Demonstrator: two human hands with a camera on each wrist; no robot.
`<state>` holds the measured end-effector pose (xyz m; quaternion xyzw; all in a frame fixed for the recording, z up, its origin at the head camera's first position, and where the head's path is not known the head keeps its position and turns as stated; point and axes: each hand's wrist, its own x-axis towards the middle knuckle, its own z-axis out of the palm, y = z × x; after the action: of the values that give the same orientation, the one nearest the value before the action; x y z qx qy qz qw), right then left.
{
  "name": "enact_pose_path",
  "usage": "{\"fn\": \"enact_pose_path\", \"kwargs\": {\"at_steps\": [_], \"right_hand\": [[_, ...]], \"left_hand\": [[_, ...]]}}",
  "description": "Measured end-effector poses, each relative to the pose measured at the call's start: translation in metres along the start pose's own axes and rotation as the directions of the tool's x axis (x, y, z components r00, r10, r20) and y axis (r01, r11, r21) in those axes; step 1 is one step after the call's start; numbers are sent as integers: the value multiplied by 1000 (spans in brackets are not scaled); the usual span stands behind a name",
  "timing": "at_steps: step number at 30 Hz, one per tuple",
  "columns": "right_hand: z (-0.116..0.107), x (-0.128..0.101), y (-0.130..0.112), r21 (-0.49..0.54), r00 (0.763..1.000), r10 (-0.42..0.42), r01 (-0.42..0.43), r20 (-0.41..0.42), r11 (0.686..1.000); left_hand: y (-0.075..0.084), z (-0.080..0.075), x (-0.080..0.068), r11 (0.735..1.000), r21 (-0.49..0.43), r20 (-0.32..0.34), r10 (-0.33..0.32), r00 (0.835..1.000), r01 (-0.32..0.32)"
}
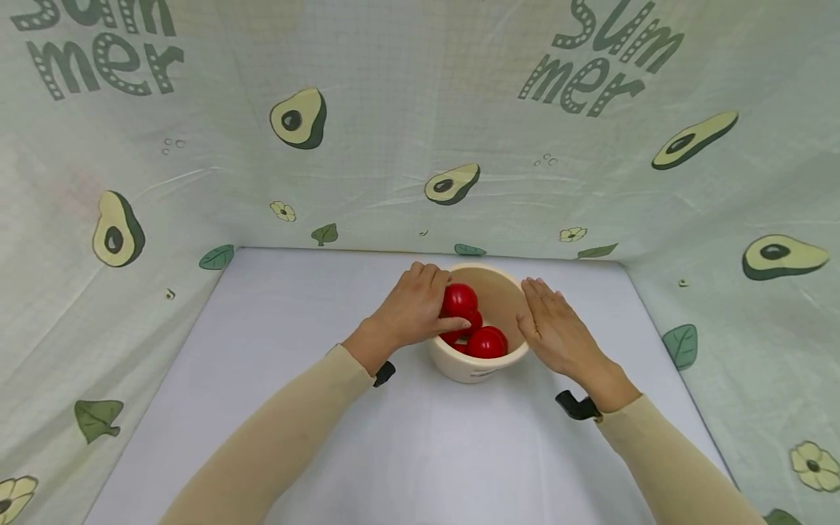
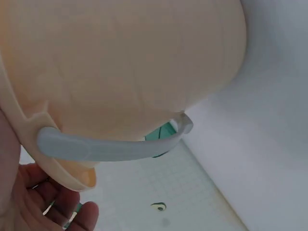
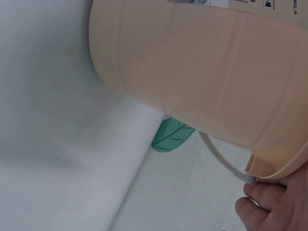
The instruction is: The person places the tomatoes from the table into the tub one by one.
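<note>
A cream plastic bucket [image 1: 467, 369] stands upright towards the back of the table, with several glossy red balls [image 1: 487, 342] inside. My left hand [image 1: 412, 306] grips its left rim, the thumb reaching in over the balls and the fingers outside. In the left wrist view those fingers [image 2: 85, 215] bend below the rim, beside a grey handle [image 2: 96, 148] hanging down the bucket's side. Along the right rim lies my right hand [image 1: 558, 328], its fingers mostly straight. The right wrist view has its fingertips [image 3: 246, 211] just under the rim, near the handle's end.
A white tabletop [image 1: 315, 306] lies beneath the bucket. Cloth [image 1: 374, 131] printed with avocados and leaves rises behind it and along both sides. Black wrist mounts [image 1: 576, 405] show at the sleeve ends. The bucket's front carries a printed label [image 3: 240, 4].
</note>
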<state>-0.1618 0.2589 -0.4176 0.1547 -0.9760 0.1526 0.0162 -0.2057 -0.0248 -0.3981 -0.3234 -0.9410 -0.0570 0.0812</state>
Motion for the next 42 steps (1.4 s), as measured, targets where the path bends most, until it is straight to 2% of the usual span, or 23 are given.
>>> {"fn": "enact_pose_path", "kwargs": {"at_steps": [7, 12, 15, 22, 27, 34, 39, 42], "right_hand": [[1, 1, 1, 14, 1000, -11, 11, -12, 1000], [4, 0, 2, 39, 1000, -16, 16, -2, 999], [5, 2, 2, 47, 1000, -25, 25, 0, 999], [8, 17, -2, 70, 997, -70, 69, 18, 995], [14, 35, -15, 114, 992, -114, 107, 51, 988], [19, 52, -36, 121, 979, -191, 182, 69, 976], [22, 56, -43, 115, 978, -196, 187, 71, 976], [25, 54, -43, 104, 982, -184, 180, 31, 978]], "left_hand": [[-1, -1, -5, 1000, -13, 94, -16, 995, 17], [-1, 1, -12, 994, -63, 191, -81, 978, 94], [-1, 4, -17, 985, -85, 222, -128, 967, 150], [-4, 5, -32, 963, -131, 213, -206, 955, 237], [-14, 0, -51, 952, -142, 183, -244, 952, 271], [-26, -8, -77, 930, -170, 172, -297, 939, 325], [-31, -10, -83, 920, -194, 170, -310, 935, 341], [-33, -8, -85, 917, -209, 162, -311, 937, 340]]}}
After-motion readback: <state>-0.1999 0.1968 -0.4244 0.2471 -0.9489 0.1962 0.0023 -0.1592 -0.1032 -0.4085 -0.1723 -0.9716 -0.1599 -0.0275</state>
